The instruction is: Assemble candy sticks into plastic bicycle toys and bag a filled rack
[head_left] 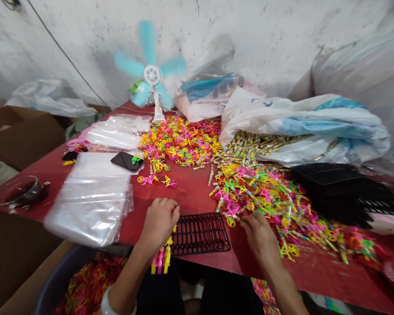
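The left hand [160, 221] is placed over the left end of the black slotted rack [202, 234], which is laid flat near the front edge of the red counter [187, 192]. Its fingers are bent, but whether anything is gripped cannot be told. Colourful plastic pieces [162, 260] are hung at that end, past the counter edge. The right hand [258, 229] is held well apart, with its fingertips beside the mixed pile [265, 192]; a firm grip cannot be confirmed.

For good work, the rack is best steadied lightly at its end, and single pieces are best drawn from the near edge of the pile, so that tangling is avoided.

Thin patterned tubes [246, 146] are spilled by the mouth of a white-and-blue bag [315, 114]. More pieces, mostly red and yellow, are contained in the round tub [47, 286] below.
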Demonstrator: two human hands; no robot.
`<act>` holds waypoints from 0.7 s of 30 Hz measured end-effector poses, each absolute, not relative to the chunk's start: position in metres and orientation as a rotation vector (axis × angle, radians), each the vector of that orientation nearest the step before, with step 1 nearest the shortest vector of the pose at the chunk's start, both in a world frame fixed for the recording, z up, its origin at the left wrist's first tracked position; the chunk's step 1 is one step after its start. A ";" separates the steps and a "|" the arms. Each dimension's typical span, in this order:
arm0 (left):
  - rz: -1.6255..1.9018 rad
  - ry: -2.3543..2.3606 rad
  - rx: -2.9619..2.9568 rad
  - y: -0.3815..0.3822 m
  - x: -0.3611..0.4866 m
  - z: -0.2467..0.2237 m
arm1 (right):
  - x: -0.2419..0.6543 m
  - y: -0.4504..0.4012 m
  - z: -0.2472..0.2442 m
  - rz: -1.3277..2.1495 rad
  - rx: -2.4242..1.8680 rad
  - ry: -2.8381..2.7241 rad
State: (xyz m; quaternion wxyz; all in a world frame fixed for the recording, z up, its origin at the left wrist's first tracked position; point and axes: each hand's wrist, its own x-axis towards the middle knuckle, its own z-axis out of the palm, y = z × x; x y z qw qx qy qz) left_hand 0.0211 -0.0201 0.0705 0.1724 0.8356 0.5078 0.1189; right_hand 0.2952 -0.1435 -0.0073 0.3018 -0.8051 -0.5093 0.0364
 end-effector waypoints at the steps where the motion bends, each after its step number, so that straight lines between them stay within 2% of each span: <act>1: 0.350 1.432 2.377 -0.020 0.021 0.070 | 0.293 -0.145 -0.005 0.142 -2.123 -1.313; 6: 0.393 1.473 2.353 -0.025 0.025 0.068 | 0.258 -0.135 0.008 0.483 -1.902 -0.993; 14: 0.625 1.353 2.299 -0.031 0.016 0.058 | 0.147 -0.134 0.003 1.086 -1.420 -0.861; 18: 0.672 1.334 2.259 -0.033 0.012 0.055 | 0.113 -0.149 -0.019 1.055 -1.398 -0.815; 21: 0.632 1.321 2.251 -0.033 0.014 0.058 | 0.108 -0.155 -0.029 0.911 -1.450 -0.987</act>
